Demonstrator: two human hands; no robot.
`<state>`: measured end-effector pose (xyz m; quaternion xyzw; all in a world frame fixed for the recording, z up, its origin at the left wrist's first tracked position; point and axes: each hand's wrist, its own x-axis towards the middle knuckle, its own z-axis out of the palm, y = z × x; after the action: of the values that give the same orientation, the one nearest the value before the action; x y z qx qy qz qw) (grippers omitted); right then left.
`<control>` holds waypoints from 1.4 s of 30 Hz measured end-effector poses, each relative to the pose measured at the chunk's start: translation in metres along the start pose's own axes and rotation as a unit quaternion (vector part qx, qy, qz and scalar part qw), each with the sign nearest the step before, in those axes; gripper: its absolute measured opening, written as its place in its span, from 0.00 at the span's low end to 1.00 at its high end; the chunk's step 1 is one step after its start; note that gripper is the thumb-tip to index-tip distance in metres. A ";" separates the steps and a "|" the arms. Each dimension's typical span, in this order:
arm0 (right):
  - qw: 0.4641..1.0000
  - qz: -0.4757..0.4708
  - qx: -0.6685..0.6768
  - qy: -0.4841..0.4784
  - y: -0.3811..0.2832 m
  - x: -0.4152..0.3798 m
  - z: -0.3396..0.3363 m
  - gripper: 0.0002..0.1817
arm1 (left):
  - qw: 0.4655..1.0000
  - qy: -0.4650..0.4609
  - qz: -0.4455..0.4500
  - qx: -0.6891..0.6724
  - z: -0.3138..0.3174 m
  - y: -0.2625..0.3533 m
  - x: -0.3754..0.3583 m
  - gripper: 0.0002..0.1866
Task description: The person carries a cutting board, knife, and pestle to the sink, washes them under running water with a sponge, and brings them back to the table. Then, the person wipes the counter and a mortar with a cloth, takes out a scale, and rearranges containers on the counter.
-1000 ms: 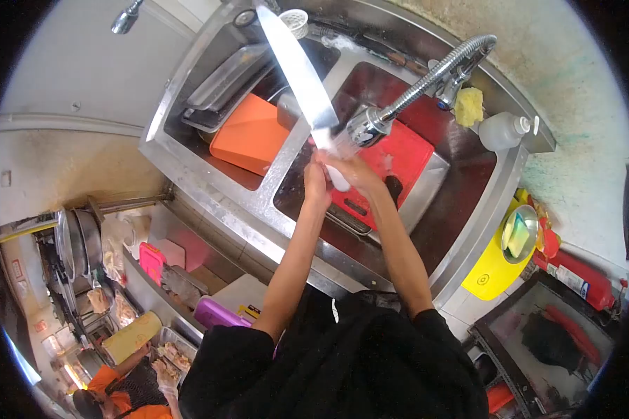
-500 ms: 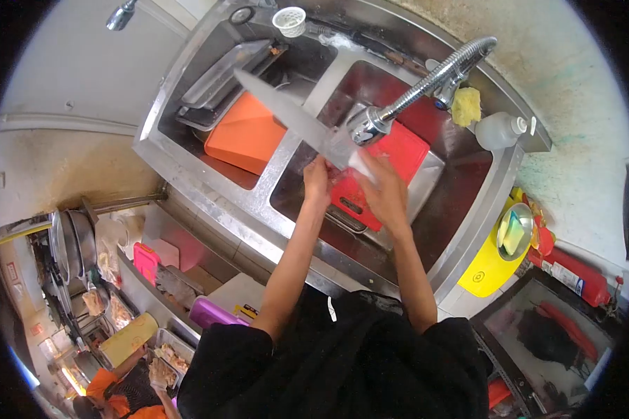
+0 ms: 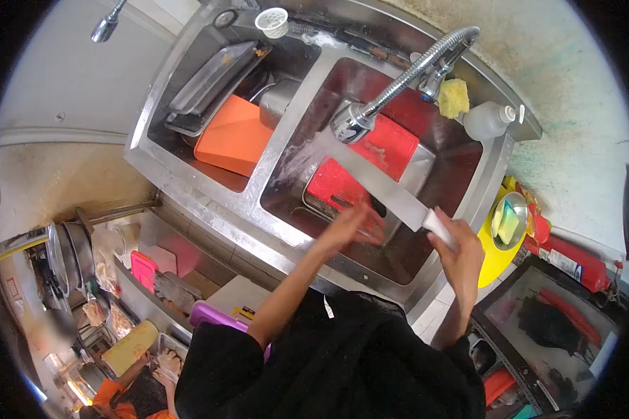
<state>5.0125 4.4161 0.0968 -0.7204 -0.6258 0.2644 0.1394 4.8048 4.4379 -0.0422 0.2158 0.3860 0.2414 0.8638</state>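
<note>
A large kitchen knife (image 3: 381, 183) with a broad blade and white handle slants over the right sink basin (image 3: 276, 167). My right hand (image 3: 461, 244) is closed around its handle at the basin's right front corner. The blade's far end lies beneath the faucet head (image 3: 351, 124), where water splashes. Nearer to me, my left hand (image 3: 356, 227) hangs apart from the knife, fingers loosely extended and holding nothing. Below the blade, a red cutting board (image 3: 395, 143) rests on a metal tray (image 3: 421, 171) in the basin.
In the left basin are an orange board (image 3: 234, 136) and metal trays (image 3: 213, 77). A yellow sponge (image 3: 453, 98) and a spray bottle (image 3: 488, 121) stand on the right rim. A bowl with a sponge (image 3: 509, 223) sits at right. Another person (image 3: 143, 391) handles food at lower left.
The right hand has drawn the knife right and toward me, bringing its tip under the faucet. My left hand has come away from the blade, moving toward me and right.
</note>
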 end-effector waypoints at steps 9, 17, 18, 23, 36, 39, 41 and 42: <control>0.964 -0.054 0.235 -0.114 0.033 -0.016 0.087 0.15 | 0.974 0.190 0.118 0.032 0.064 -0.024 -0.024 0.16; 0.992 0.086 -0.090 0.037 0.114 0.127 0.284 0.41 | 0.958 0.231 0.158 -0.066 0.038 -0.011 -0.067 0.09; 0.987 0.052 -0.142 0.051 0.115 0.130 0.303 0.43 | 0.956 0.251 0.149 -0.023 0.039 -0.005 -0.076 0.10; 0.999 0.000 0.035 0.020 0.127 0.149 0.328 0.43 | 0.885 0.415 0.162 0.136 0.017 0.000 -0.127 0.10; 0.198 0.171 0.893 -0.367 -0.073 0.168 0.252 0.25 | 0.786 0.556 0.216 0.165 -0.008 -0.024 -0.204 0.10; 0.031 0.036 0.819 -0.571 -0.067 0.188 0.276 0.32 | 0.789 0.572 0.182 0.129 0.008 -0.048 -0.233 0.13; 0.160 0.043 0.842 -0.513 -0.073 0.164 0.247 0.31 | 0.759 0.617 0.138 0.156 0.012 -0.079 -0.260 0.16; 0.169 0.103 0.845 -0.497 -0.080 0.151 0.232 0.36 | 0.739 0.639 0.121 0.174 0.008 -0.107 -0.267 0.18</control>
<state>4.8288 4.5472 -0.0824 0.0628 0.1221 0.9459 0.2939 4.6814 4.1959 0.0533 0.2024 0.8534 0.3536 0.3251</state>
